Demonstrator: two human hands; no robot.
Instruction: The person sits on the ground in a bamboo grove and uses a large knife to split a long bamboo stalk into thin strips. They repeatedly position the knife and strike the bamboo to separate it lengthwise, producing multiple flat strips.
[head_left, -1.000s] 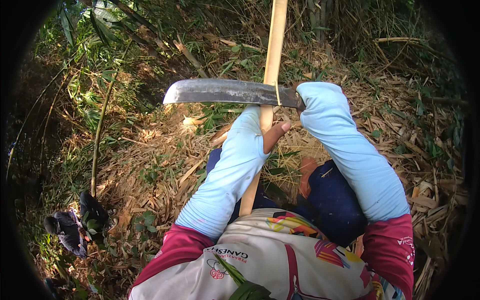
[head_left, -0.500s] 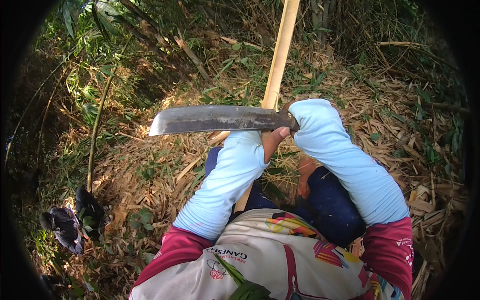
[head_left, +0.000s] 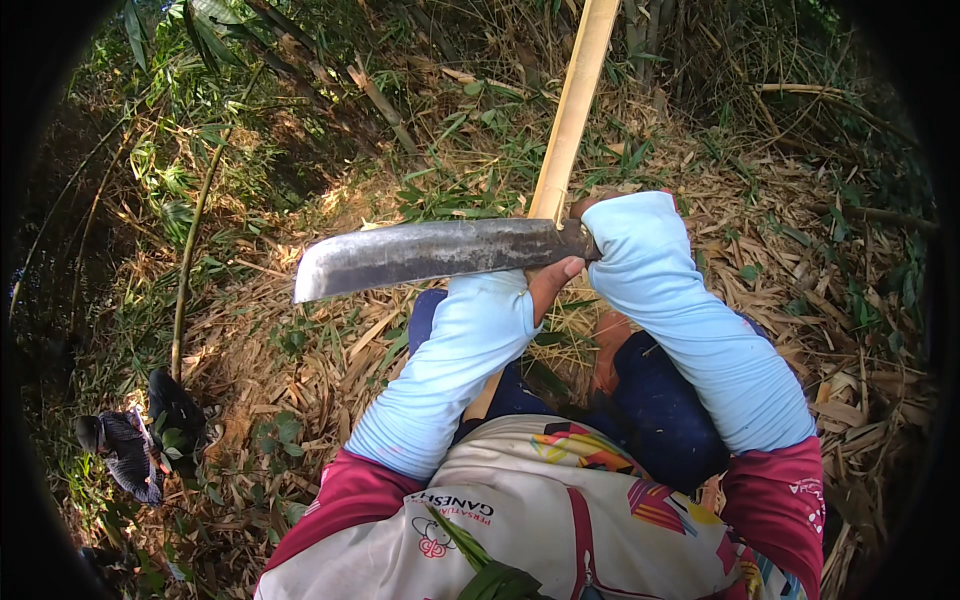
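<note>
A machete (head_left: 420,258) with a broad, worn grey blade lies crosswise in front of me, its tip to the left. My right hand (head_left: 588,207), mostly covered by a light blue sleeve, is closed round its handle. Under the blade runs a long pale bamboo strip (head_left: 572,110), going away from me at the top and back past my left forearm to my lap. My left hand (head_left: 550,287) grips this strip just on the near side of the blade. Its thumb shows; the other fingers are hidden. Blade and strip appear to touch where they cross.
Dry bamboo leaves (head_left: 790,300) cover the ground. A thin upright stem (head_left: 190,270) stands at left, and cut bamboo stumps (head_left: 385,108) lean at the back. Another person (head_left: 135,450) is at the lower left. My bent knees (head_left: 670,410) are below my forearms.
The machete's blade has tilted, its tip dropping toward me and more of its flat face showing. The far end of the bamboo strip has swung slightly right. Both hands keep their hold.
</note>
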